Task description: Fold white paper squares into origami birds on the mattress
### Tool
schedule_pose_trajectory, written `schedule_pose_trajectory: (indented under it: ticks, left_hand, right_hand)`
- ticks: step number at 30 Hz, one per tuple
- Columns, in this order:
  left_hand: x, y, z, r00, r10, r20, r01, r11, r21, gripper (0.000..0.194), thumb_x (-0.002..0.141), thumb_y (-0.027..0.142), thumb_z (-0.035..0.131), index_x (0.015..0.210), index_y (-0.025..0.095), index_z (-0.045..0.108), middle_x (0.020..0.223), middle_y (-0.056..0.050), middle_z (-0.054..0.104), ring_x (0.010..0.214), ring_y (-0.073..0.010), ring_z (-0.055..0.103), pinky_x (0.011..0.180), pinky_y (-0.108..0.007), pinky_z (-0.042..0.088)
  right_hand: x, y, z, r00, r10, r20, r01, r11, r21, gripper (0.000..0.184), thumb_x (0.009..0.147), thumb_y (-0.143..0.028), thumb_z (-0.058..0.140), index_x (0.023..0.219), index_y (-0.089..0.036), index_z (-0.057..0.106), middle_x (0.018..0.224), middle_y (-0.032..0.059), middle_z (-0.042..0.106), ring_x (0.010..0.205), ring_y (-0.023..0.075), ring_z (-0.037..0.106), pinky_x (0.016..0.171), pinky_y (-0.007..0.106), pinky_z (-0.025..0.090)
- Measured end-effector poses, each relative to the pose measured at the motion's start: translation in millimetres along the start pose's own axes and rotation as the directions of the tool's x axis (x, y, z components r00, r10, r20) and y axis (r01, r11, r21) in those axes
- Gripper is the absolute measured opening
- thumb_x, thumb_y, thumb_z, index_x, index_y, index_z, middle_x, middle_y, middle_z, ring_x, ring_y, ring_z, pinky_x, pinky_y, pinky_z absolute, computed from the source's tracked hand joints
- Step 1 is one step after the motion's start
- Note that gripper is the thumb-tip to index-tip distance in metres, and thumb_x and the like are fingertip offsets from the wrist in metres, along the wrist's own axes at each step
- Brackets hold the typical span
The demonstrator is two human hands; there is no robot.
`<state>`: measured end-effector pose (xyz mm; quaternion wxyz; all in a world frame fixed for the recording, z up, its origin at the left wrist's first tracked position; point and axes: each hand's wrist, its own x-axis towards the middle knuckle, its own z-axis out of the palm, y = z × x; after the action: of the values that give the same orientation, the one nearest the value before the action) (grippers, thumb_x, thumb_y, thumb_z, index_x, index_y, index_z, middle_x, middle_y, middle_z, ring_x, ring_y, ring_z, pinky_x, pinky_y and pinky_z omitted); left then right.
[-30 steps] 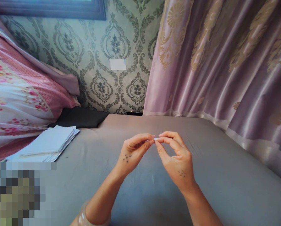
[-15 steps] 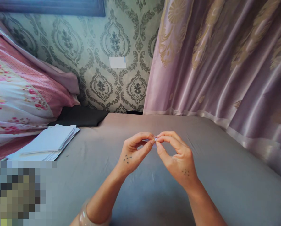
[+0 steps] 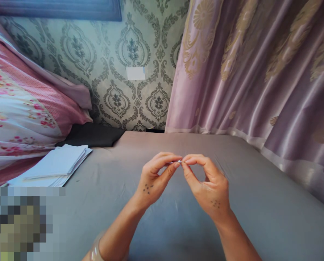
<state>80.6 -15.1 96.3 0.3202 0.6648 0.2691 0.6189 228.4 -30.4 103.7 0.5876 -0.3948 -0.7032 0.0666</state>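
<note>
My left hand (image 3: 156, 177) and my right hand (image 3: 208, 181) meet fingertip to fingertip above the grey bed sheet (image 3: 178, 224). Between them is a tiny whitish, shiny piece (image 3: 179, 161), too small for me to name. The left thumb and forefinger pinch it from one side. On its other side, the right thumb and fingertips are pressed together against it. Fingertips cover most of the piece. Both wrists are lifted clear of the sheet.
A stack of white paper (image 3: 55, 161) lies at the left, with a dark folded item (image 3: 94, 135) behind it. Purple curtains (image 3: 232, 72) hang along the right, and a floral cloth (image 3: 23, 105) drapes at the left. A patterned wall (image 3: 135, 94) stands behind.
My right hand has shifted slightly right and down, and its fingers have changed their pinch. The left hand is almost in the same place, and the small piece shows a little differently.
</note>
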Motion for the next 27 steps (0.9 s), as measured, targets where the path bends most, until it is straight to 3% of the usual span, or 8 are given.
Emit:
schedule_pose_trajectory:
  ticks: [10,12,15,18,20,23,27]
  left_hand:
    - [-0.2,2.5,3.1,0.997,-0.007,-0.080,0.011,0.999,0.045,0.005,0.084,0.015,0.065,0.083,0.018,0.069,0.083,-0.002,0.066,0.080,-0.0127,0.060,0.075,-0.024,0.048]
    - [-0.8,2.9,5.8,0.985,-0.084,-0.151,0.089,0.996,0.030,0.006,0.084,0.017,0.065,0.079,0.018,0.068,0.079,-0.002,0.064,0.078,-0.0123,0.058,0.073,-0.024,0.046]
    - [-1.1,0.6,8.7,0.933,-0.263,-0.246,0.238,0.963,-0.127,0.007,0.081,0.023,0.068,0.076,0.017,0.067,0.075,0.000,0.063,0.071,-0.0107,0.055,0.068,-0.022,0.045]
    - [-0.2,-5.1,9.5,0.874,-0.405,-0.269,0.331,0.901,-0.282,0.012,0.077,0.028,0.072,0.077,0.017,0.069,0.071,0.001,0.063,0.063,-0.0088,0.052,0.062,-0.021,0.044]
    - [1.0,-9.0,8.9,0.850,-0.461,-0.254,0.376,0.870,-0.321,0.015,0.076,0.031,0.074,0.077,0.016,0.071,0.070,0.000,0.064,0.062,-0.0084,0.052,0.059,-0.020,0.043]
    - [3.2,-12.4,6.6,0.853,-0.488,-0.185,0.409,0.845,-0.345,0.017,0.073,0.031,0.077,0.083,0.017,0.072,0.075,0.000,0.066,0.067,-0.0091,0.054,0.061,-0.019,0.043]
    - [4.9,-11.0,3.2,0.864,-0.504,0.005,0.479,0.818,-0.319,0.026,0.070,0.030,0.079,0.090,0.016,0.072,0.074,-0.001,0.065,0.069,-0.0111,0.057,0.066,-0.023,0.044]
  right_hand:
    - [-3.6,0.2,5.2,0.988,0.154,-0.025,-0.151,0.985,0.081,0.015,0.083,-0.018,0.065,0.092,-0.026,0.056,0.090,-0.0038,0.068,0.089,0.0115,0.065,0.086,0.026,0.049]
    - [-3.0,0.4,5.3,0.985,0.174,0.004,-0.174,0.983,0.060,0.015,0.083,-0.021,0.065,0.095,-0.026,0.058,0.091,-0.0030,0.068,0.089,0.0122,0.064,0.086,0.027,0.049]
    - [-0.3,2.5,5.1,0.974,0.208,0.090,-0.211,0.977,0.029,0.021,0.083,-0.026,0.067,0.103,-0.025,0.061,0.095,-0.0009,0.067,0.091,0.0138,0.063,0.085,0.028,0.049]
    - [3.0,5.7,4.7,0.949,0.253,0.189,-0.268,0.962,0.054,0.008,0.085,-0.029,0.063,0.091,-0.024,0.066,0.088,-0.0013,0.067,0.085,0.0134,0.062,0.080,0.027,0.049]
    - [4.6,7.6,4.0,0.932,0.300,0.205,-0.319,0.945,0.065,0.011,0.087,-0.030,0.061,0.081,-0.023,0.067,0.081,-0.0020,0.066,0.079,0.0127,0.062,0.074,0.025,0.048]
    - [6.3,9.9,1.4,0.920,0.342,0.190,-0.358,0.932,0.059,0.012,0.085,-0.031,0.062,0.079,-0.023,0.068,0.078,-0.0015,0.066,0.077,0.0135,0.061,0.072,0.025,0.048]
    - [7.9,13.0,-3.9,0.897,0.396,0.197,-0.416,0.906,0.077,0.016,0.083,-0.036,0.064,0.086,-0.022,0.070,0.086,0.0019,0.070,0.085,0.0167,0.064,0.079,0.030,0.050]
